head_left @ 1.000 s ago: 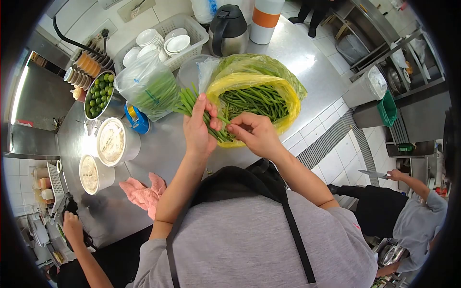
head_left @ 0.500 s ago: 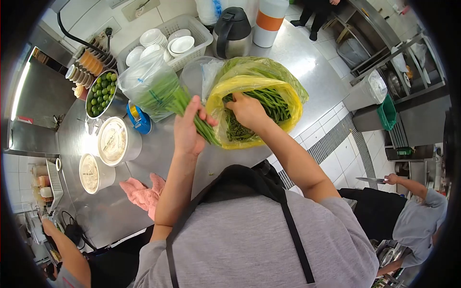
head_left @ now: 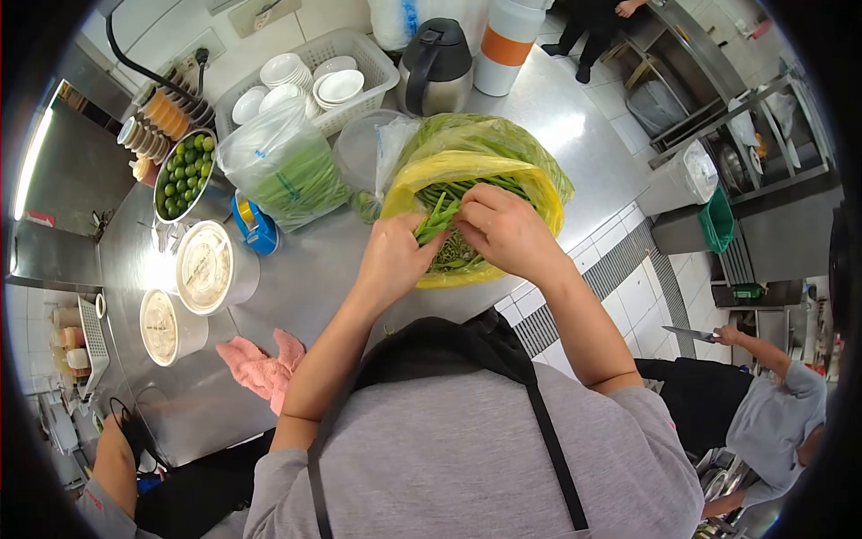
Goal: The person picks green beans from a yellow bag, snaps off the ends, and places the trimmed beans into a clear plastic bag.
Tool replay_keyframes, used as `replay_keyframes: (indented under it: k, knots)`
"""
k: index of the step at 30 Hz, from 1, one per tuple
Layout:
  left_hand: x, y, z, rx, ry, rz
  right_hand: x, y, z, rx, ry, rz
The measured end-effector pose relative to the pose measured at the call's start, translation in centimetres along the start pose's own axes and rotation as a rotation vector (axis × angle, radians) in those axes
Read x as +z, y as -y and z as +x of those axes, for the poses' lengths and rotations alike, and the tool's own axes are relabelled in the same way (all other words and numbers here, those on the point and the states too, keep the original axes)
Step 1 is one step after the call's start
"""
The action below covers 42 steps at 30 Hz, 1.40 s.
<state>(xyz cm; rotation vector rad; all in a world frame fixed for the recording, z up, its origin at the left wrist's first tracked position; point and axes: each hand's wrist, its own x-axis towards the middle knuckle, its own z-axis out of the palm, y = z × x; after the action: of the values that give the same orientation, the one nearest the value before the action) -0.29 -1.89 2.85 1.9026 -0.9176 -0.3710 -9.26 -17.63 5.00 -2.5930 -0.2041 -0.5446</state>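
Note:
My left hand (head_left: 400,247) is closed around a few green vegetable stalks (head_left: 437,218), over the near left rim of a yellow plastic bag (head_left: 404,175). My right hand (head_left: 510,232) is beside it above the bag's mouth, its fingers curled and pinched at the stalks' right side. Inside the bag lie more long green stalks (head_left: 516,186), with darker, finer tips (head_left: 458,251) toward the near side. To the left, a clear plastic bag (head_left: 287,171) of similar green stalks stands apart from both hands.
A basket (head_left: 382,79) of white bowls, a thermal jug (head_left: 437,67) and a bowl of limes (head_left: 189,175) line the back. Two lidded tubs (head_left: 215,265) and a pink cloth (head_left: 265,364) are at left. At right, a co-worker (head_left: 777,404) holds a knife (head_left: 690,334).
My left hand has moved right, from beside the clear bag to the yellow bag's mouth, now with short stalk pieces showing. My right hand has lifted out of the yellow bag to meet it.

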Motion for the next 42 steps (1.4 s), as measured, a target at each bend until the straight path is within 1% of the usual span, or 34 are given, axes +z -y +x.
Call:
replay_keyframes:
  k: [4, 6, 7, 9, 10, 12, 13, 15, 16, 19, 21, 22, 23, 24, 26, 27, 28, 29, 30, 31, 33, 34, 36, 37, 39, 40, 42]
  knots:
    - [0.3, 0.0, 0.0, 0.011, 0.004, 0.003, 0.2, -0.1, -0.7, 0.054, -0.039, -0.007]
    - [0.3, 0.1, 0.1, 0.206, -0.052, 0.033, 0.5, 0.4, -0.7, 0.25, -0.082, 0.444]
    - [0.4, 0.2, 0.1, 0.208, -0.053, 0.036, 0.5, 0.4, -0.8, 0.248, -0.085, 0.445]
    - [0.7, 0.5, -0.1, 0.034, -0.091, -0.154, 0.7, 0.3, -1.1, 0.567, -0.166, 1.089]
    - [0.6, 0.5, -0.1, 0.031, -0.093, -0.151, 0.9, 0.4, -1.1, 0.566, -0.164, 1.093]
    - [0.1, 0.1, 0.2, -0.258, -0.222, -0.663, 1.3, 0.5, -1.0, 0.482, -0.197, 0.532]
    - [-0.1, 0.0, 0.3, -0.253, -0.221, -0.662, 1.5, 0.4, -1.2, 0.479, -0.201, 0.529]
    - [-0.3, 0.0, 0.3, -0.163, -0.348, -0.767, 2.0, 0.5, -1.8, 0.476, -0.012, 0.601]
    - [-0.3, -0.1, 0.3, -0.166, -0.352, -0.768, 2.0, 0.8, -1.9, 0.477, 0.032, 0.632]
    - [-0.1, -0.4, 0.2, -0.165, -0.383, -0.754, 2.0, 1.6, -1.6, 0.461, 0.094, 0.658]
    - [0.3, -0.6, 0.0, -0.119, -0.389, -0.784, 2.5, 1.2, -1.8, 0.425, 0.074, 0.651]
    - [0.4, -0.5, -0.1, -0.119, -0.388, -0.785, 2.6, 0.9, -1.9, 0.37, -0.109, 0.655]
    - [0.4, -0.3, -0.1, -0.105, -0.509, -0.866, 2.7, 0.7, -1.8, 0.309, -0.289, 0.656]
    - [0.3, -0.2, -0.2, -0.092, -0.634, -0.946, 1.8, 1.0, -1.7, 0.502, -0.427, 0.787]
    - [-1.3, 0.4, -0.5, -0.089, -0.622, -0.998, -1.0, -0.8, -2.2, 0.635, -0.51, 0.962]
    - [-2.0, 0.4, -0.4, -0.078, -0.602, -1.052, -1.5, -0.9, -2.2, 0.631, -0.51, 0.963]
    - [-2.2, 0.1, -0.2, -0.07, -0.601, -1.054, -1.9, -1.0, -2.1, 0.628, -0.381, 0.781]
    - [-2.3, -0.3, -0.1, -0.151, -0.597, -1.121, -2.1, -1.0, -2.1, 0.623, -0.256, 0.596]
    - [-2.3, -0.7, 0.0, -0.231, -0.588, -1.19, -1.0, -1.8, -2.4, 0.466, -0.154, 0.339]
    - [-2.1, -0.9, 0.2, -0.221, -0.581, -1.195, -0.6, -1.8, -2.5, 0.314, -0.04, 0.071]
    - [-1.7, -1.1, 0.3, -0.395, -0.558, -1.372, 1.3, -1.8, -3.1, 0.461, 0.112, -0.285]
    - [-1.4, -0.6, 0.0, -0.393, -0.556, -1.379, 2.3, -2.1, -3.5, 0.461, 0.113, -0.293]
    - [-1.1, 0.5, -0.5, -0.293, -0.348, -1.312, 3.5, -2.7, -3.8, 0.487, 0.215, -0.464]
    - [-0.9, 0.6, -0.8, -0.294, -0.349, -1.314, 3.6, -2.6, -4.0, 0.486, 0.217, -0.465]
    - [-0.4, 0.4, -1.1, -0.341, -0.207, -1.023, 3.6, -2.4, -3.9, 0.43, 0.019, -0.388]
    - [0.0, 0.2, -1.2, -0.284, -0.171, -0.893, 3.3, -2.5, -3.6, 0.424, 0.017, -0.388]
    - [0.6, -0.7, -1.0, -0.277, -0.158, -0.843, 2.9, -2.4, -3.6, 0.402, -0.01, -0.371]
